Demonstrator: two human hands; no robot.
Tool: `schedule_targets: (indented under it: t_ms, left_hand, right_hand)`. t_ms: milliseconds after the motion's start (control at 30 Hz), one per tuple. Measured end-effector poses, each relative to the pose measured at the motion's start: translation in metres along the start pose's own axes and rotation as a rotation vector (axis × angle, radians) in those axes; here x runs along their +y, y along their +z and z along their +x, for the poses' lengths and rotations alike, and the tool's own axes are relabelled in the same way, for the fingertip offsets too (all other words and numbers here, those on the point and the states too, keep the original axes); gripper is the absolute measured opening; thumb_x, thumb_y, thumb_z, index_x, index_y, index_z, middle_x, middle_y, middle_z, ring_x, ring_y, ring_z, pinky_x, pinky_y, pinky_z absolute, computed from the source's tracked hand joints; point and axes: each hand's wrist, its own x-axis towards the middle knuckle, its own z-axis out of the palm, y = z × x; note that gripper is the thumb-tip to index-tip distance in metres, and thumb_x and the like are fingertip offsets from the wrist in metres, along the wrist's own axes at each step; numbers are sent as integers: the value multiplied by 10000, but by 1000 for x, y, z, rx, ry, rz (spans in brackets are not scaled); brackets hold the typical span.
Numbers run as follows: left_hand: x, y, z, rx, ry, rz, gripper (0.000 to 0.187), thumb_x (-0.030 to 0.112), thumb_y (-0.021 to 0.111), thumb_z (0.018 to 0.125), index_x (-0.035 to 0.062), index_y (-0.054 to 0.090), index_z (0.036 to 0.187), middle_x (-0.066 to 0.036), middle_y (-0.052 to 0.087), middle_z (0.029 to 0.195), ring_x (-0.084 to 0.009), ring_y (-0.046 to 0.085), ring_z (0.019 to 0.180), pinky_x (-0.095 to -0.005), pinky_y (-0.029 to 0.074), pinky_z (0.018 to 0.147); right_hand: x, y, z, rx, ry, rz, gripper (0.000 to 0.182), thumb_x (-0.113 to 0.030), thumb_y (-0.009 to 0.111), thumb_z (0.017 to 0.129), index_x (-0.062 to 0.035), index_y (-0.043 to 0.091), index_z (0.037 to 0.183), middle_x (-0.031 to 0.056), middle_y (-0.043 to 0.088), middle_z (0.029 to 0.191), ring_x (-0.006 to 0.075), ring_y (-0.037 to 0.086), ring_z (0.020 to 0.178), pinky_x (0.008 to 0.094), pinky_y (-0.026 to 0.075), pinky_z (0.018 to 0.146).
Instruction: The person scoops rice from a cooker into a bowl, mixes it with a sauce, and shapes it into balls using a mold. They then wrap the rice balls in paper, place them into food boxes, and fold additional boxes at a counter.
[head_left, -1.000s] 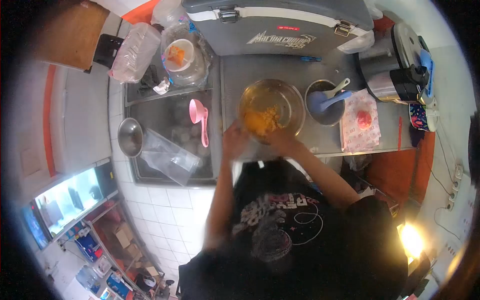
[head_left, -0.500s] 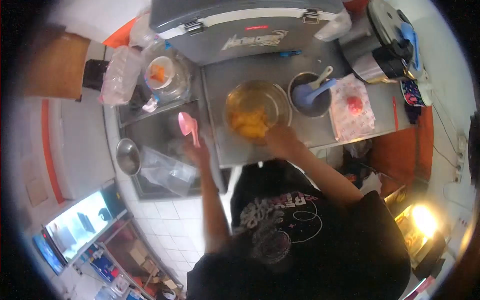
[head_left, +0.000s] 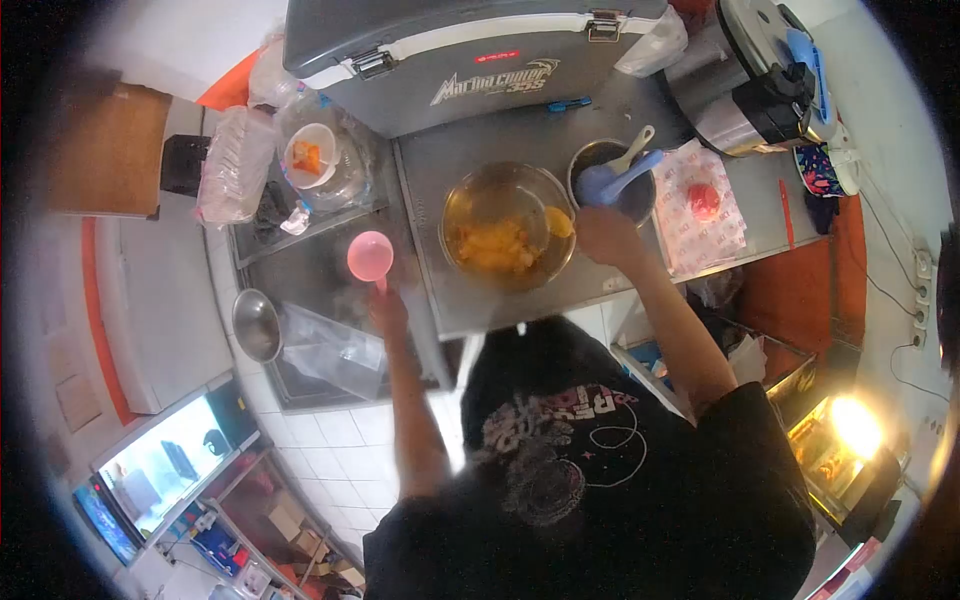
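Observation:
My left hand (head_left: 388, 312) is closed round the handle of a pink plastic scoop (head_left: 371, 255), held over the sink's edge with its round cup facing up. My right hand (head_left: 607, 238) is at the right rim of a large metal bowl (head_left: 452, 205). Its fingers are closed on a yellow-orange rounded thing (head_left: 559, 222), whose kind I cannot make out. Pieces of yellow-orange food (head_left: 492, 248) lie in the bowl's bottom. Just beyond that hand stands a metal pot (head_left: 585, 160) with a blue ladle (head_left: 605, 185) and a pale-handled utensil (head_left: 638, 145) in it.
A grey cooler box (head_left: 480, 85) stands behind the bowl. On the right are patterned paper sheets (head_left: 690, 240) with a red round item (head_left: 703, 202), and a large steel cooker (head_left: 710, 90). The sink (head_left: 300, 255) at left has a plastic bag (head_left: 335, 350) and small metal bowl (head_left: 257, 325).
My right hand has moved from the bowl's lower edge up and right to its right rim, with the yellow-orange thing. The pink scoop has turned so its cup faces up.

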Motion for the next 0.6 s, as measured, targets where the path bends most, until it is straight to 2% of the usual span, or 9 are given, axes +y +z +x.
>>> schedule_targets:
  t_ms: [67, 133, 200, 233, 367, 400, 467, 533, 600]
  left_hand:
    - [15, -16, -6, 82, 77, 67, 309, 155, 597, 861, -7, 514, 1110, -197, 595, 1027, -350, 587, 829, -446, 487, 753]
    - [58, -51, -9, -153, -342, -997, 296, 188, 535, 956, 34, 521, 1209, -105, 571, 962, -243, 625, 810, -384, 534, 682]
    - [85, -53, -15, -164, -161, -1218, 249, 186, 524, 977, 28, 492, 1166, -30, 526, 972, -157, 587, 798, -331, 530, 649]
    - [107, -59, -15, -206, -187, -1264, 241, 193, 528, 977, 37, 476, 1153, -29, 515, 979, -149, 575, 792, -323, 524, 660]
    - [144, -47, -6, -395, -163, -1385, 289, 213, 519, 989, 59, 434, 1218, -46, 516, 1025, -125, 551, 840, -299, 498, 732]
    - [147, -48, -4, -495, -245, -1282, 336, 229, 487, 1004, 68, 403, 1287, -73, 522, 1115, -120, 533, 948, -304, 477, 798]
    - [171, -91, 0, -481, -233, -1167, 354, 228, 479, 1007, 80, 382, 1314, -75, 520, 1137, -121, 532, 963, -311, 479, 802]
    - [172, -98, -1, -469, -217, -1048, 374, 227, 470, 1010, 91, 362, 1342, -77, 518, 1159, -121, 531, 978, -317, 482, 806]
    - [159, -78, 1, -455, -159, -1304, 391, 237, 468, 1009, 84, 342, 1346, -85, 512, 1173, -153, 552, 991, -354, 498, 814]
  right_hand:
    - [4, 10, 9, 47, 38, 55, 174, -141, 537, 801, -11, 642, 847, 186, 656, 780, 360, 650, 797, 470, 526, 693]
    - [31, 45, 38, -36, -90, -93, 193, -139, 540, 805, -3, 639, 901, 200, 658, 844, 358, 654, 815, 461, 532, 701]
    - [41, 63, 41, -44, -239, -71, 208, -140, 539, 809, -2, 639, 929, 194, 658, 883, 353, 653, 831, 457, 533, 707]
    - [41, 69, 44, -44, -381, -55, 224, -141, 539, 813, -2, 640, 957, 189, 658, 923, 347, 652, 847, 454, 534, 713]
    - [-18, 111, 25, 146, -296, -104, 250, -158, 554, 817, -40, 644, 1019, 153, 656, 970, 337, 644, 859, 458, 526, 734]
    - [-25, 135, 33, 173, -330, -118, 252, -166, 568, 817, -47, 647, 1025, 150, 661, 971, 336, 642, 869, 461, 525, 736]
    - [-36, 168, 44, 189, -366, -124, 255, -174, 582, 817, -54, 650, 1032, 147, 665, 973, 335, 640, 879, 464, 523, 739]
    - [-45, 171, 55, 100, -228, 119, 232, -199, 570, 858, -41, 659, 1002, 162, 669, 936, 327, 640, 869, 453, 512, 735]
    - [-43, 147, 59, 89, -209, 200, 239, -207, 551, 883, -25, 660, 992, 171, 668, 899, 324, 640, 844, 444, 506, 728]
